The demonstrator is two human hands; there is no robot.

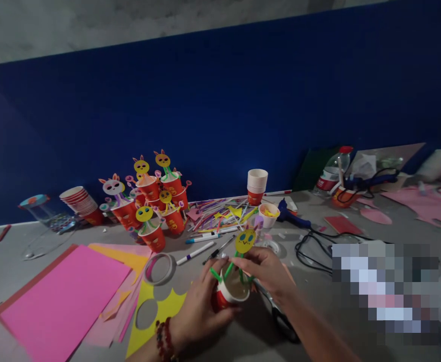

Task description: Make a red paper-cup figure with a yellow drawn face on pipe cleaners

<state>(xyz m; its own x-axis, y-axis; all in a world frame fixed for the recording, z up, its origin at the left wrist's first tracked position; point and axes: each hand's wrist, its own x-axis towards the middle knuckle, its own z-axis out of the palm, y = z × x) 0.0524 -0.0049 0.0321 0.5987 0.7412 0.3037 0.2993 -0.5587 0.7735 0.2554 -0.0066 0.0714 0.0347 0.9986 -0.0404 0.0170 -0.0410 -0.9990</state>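
Observation:
My left hand (199, 306) wraps around a red-and-white paper cup (223, 297). Green pipe cleaners (215, 274) stick up from the cup's rim. A yellow paper animal face (245, 242) with drawn blue eyes stands above the cup on green stems. My right hand (269, 274) has its fingers closed on a green pipe cleaner at the far side of the rim, just below the face. Black-handled scissors (285, 324) lie under my right forearm, partly hidden. Several finished cups (153, 237) with paper faces stand at the left back.
Pink paper sheets (65, 301) and cut yellow paper (163, 306) lie left, near a tape roll (159, 269). Markers (195, 253) and loose pipe cleaners (212, 213) lie behind. A blue glue gun (293, 217) trails a black cord. Stacked cups (257, 183) and a bottle (333, 173) stand farther back.

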